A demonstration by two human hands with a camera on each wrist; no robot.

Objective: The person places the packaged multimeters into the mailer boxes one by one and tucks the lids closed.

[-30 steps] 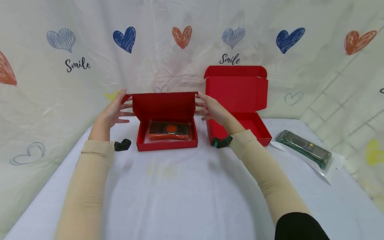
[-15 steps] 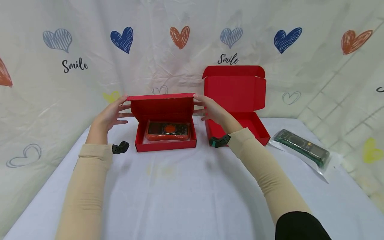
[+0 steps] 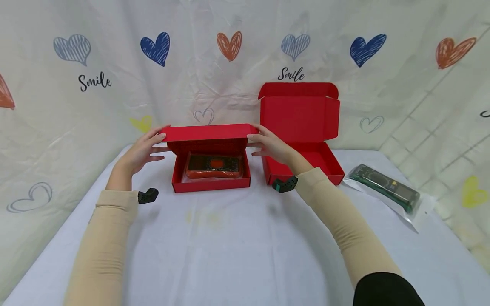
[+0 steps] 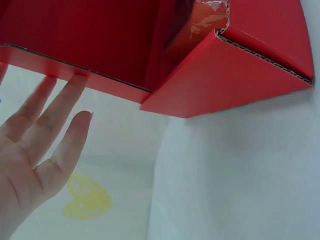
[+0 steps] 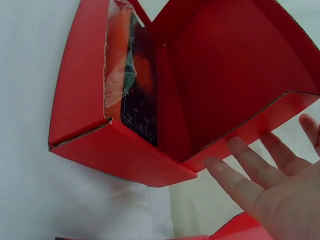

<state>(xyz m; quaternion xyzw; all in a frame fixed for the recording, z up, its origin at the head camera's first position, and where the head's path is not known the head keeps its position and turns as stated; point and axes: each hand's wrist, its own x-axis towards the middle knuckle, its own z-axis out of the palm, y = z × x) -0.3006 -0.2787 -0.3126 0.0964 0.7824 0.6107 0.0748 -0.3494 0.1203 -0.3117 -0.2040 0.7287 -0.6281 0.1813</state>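
Observation:
Near the table's back, a red cardboard box (image 3: 212, 185) holds an orange packet (image 3: 200, 173) with a dark printed face and an orange disc, in clear wrap. Its lid (image 3: 206, 132) is partly lowered, leaning forward over the box. My left hand (image 3: 139, 154) touches the lid's left front corner, thumb at the front, the other fingers spread along the side. At the opposite corner my right hand (image 3: 273, 146) does the same. Both wrist views show fairly straight fingertips against the lid's side flaps (image 4: 112, 82); the thumbs are hidden there.
A second red box (image 3: 300, 117) stands open to the right, its lid upright and the right forearm passing before it. Further right, a green and black packet (image 3: 386, 189) in clear wrap lies on the white cloth (image 3: 229, 255). A heart-printed curtain (image 3: 183, 85) hangs behind.
Both hands have brought the lid forward and down; its outer face now shows as a wider bright red strip. Box, packets and second box have stayed put.

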